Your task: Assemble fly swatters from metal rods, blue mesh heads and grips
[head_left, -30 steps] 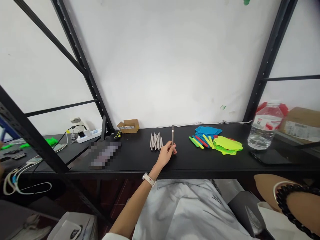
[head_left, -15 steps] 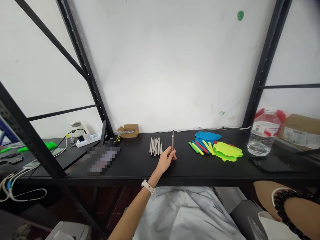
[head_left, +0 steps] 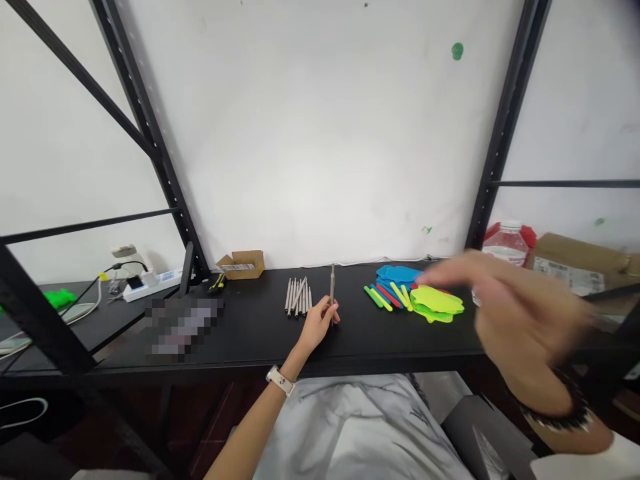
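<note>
I'm getting soft, diffuse light: wall brightest mid-frame, greyer toward the corners; below the desk it goes dim; right hand badly blurred, left hand fairly sharp; upright posts splay, wide-angle stretch; left-side patch pixelated

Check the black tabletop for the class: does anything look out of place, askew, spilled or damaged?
One silvery rod lies slanted across the bunch beside the left hand; its neighbours lie roughly side by side, so it looks askew. A pixelated patch hides part of the tabletop at the left. No spill or damage shows.
</note>
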Available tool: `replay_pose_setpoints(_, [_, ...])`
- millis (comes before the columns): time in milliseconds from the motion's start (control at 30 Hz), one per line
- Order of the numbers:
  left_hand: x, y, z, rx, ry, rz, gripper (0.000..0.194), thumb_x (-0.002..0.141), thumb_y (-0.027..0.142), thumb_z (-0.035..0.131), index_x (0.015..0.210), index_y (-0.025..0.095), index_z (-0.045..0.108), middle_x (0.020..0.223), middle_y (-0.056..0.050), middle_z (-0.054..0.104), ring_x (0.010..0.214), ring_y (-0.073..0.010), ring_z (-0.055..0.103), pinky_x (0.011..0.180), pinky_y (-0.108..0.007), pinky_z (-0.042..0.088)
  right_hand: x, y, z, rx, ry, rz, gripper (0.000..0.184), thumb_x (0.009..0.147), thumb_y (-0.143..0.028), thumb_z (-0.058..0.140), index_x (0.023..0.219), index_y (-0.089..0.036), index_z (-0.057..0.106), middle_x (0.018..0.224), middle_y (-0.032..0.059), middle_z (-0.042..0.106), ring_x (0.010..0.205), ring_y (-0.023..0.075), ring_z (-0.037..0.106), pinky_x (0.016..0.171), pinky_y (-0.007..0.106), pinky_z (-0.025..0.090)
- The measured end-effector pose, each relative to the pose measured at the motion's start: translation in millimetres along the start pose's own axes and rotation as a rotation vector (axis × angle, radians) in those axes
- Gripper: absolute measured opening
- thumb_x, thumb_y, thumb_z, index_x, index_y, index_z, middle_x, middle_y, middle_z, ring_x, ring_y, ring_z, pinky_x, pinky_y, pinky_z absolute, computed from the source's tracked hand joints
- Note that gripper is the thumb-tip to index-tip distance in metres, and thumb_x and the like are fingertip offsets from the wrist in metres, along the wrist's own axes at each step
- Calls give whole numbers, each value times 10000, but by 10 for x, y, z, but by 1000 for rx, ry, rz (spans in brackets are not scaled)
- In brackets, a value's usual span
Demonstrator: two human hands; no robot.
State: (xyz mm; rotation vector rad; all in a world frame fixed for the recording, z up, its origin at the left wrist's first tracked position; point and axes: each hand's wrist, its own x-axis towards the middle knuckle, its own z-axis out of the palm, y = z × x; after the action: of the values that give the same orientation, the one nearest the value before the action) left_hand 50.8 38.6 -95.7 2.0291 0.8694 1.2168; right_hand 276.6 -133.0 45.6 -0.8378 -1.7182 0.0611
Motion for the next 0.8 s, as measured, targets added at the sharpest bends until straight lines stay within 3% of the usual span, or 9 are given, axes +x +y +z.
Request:
replay_pose_setpoints(67, [0,8,0,-5,-10,-1,268,860,415,376,850,168,479,619,2,582,578,-114,554,610,-224,422,352,517,128,-138,52,125,231,871,-321,399,827,-213,598,837,30,626,810,192,580,737,291,434])
replay_pose_setpoints(133, [-1,14,-2,-6,-19,-2,266,860,414,376,849,169,479,625,0,583,581,-114,553,605,-222,417,593,1189,212,-313,-49,373,213,853,-283,404,843,-173,586,820,48,635,803,178,585,727,263,424])
replay_pose_setpoints(167, [-1,15,-3,-6,-18,-3,265,859,414,378,848,169,480,625,0,584,582,-114,552,606,-221,416,658,1520,235,-443,-118,543,198,836,-271,418,847,-162,582,838,61,638,822,182,583,737,263,416])
replay_pose_setpoints(200, [-3,14,-3,-8,-12,-6,265,858,414,381,848,169,480,624,0,584,580,-113,552,608,-221,416,687,1818,250,-501,-138,619,180,804,-265,461,817,-133,582,854,104,633,847,216,576,748,289,408])
replay_pose_setpoints(300, [-8,7,1,-24,1,-13,268,853,418,391,840,166,482,626,-2,580,573,-111,549,604,-221,419,619,2413,293,-568,-165,741,238,761,-347,520,752,-115,572,782,152,615,852,258,569,744,332,402])
replay_pose_setpoints(400, [-16,7,8,-39,-3,-5,266,851,415,398,858,164,488,635,-5,572,579,-112,554,602,-223,425,476,2662,386,-609,-162,837,428,738,-476,534,877,-73,563,905,231,580,964,316,527,793,408,384])
replay_pose_setpoints(500, [-22,18,16,-43,-2,-7,268,850,411,398,898,163,487,645,-6,569,582,-114,558,604,-230,436,388,2845,494,-695,-170,981,705,664,-549,602,1090,0,477,1125,346,441,1110,421,401,864,535,305])
replay_pose_setpoints(600, [-25,29,26,-33,-10,-1,262,848,405,403,906,165,489,654,-9,572,595,-115,560,605,-230,440,358,3049,532,-731,-192,1074,895,590,-603,642,1211,-10,389,1219,346,360,1155,448,339,901,554,270])
replay_pose_setpoints(800, [-28,30,34,-17,-24,17,238,854,386,399,905,172,490,666,-11,583,611,-114,564,597,-218,436,349,3245,457,-591,-150,1135,892,515,-510,736,1200,-43,405,1170,318,435,1128,449,380,898,553,290])
